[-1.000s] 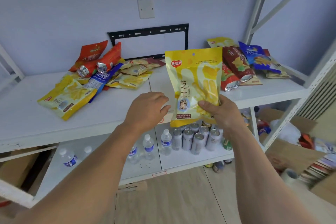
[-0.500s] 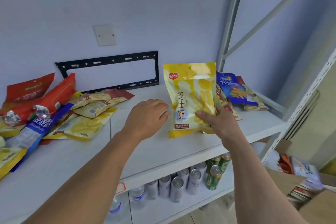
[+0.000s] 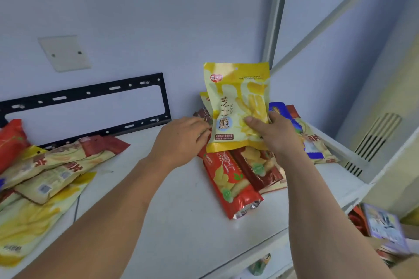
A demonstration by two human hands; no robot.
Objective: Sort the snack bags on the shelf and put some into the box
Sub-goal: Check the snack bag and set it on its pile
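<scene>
My right hand [image 3: 275, 136] grips a yellow snack bag [image 3: 238, 97] upright by its lower right corner, above the right-hand pile on the white shelf [image 3: 181, 222]. Under it lie a red snack bag [image 3: 226, 183], a dark red one [image 3: 260, 170] and a blue bag [image 3: 294, 124]. My left hand [image 3: 181, 140] reaches in beside the yellow bag's lower left edge, fingers curled and touching the pile; I cannot tell whether it holds anything. A second pile of yellow and cream bags [image 3: 45, 179] lies at the left. The box [image 3: 403, 265] shows only partly at the lower right.
A black metal bracket [image 3: 90, 97] is fixed on the wall behind the shelf, with a white cover plate [image 3: 64, 53] above it. The shelf's upright post [image 3: 275, 13] and a diagonal brace [image 3: 340, 7] rise at the right. Books or packets [image 3: 383, 229] lie below right.
The view has swung right and closer to the right-hand pile. My right hand carried the yellow bag over that pile, and my left hand moved right until it touches the bags there.
</scene>
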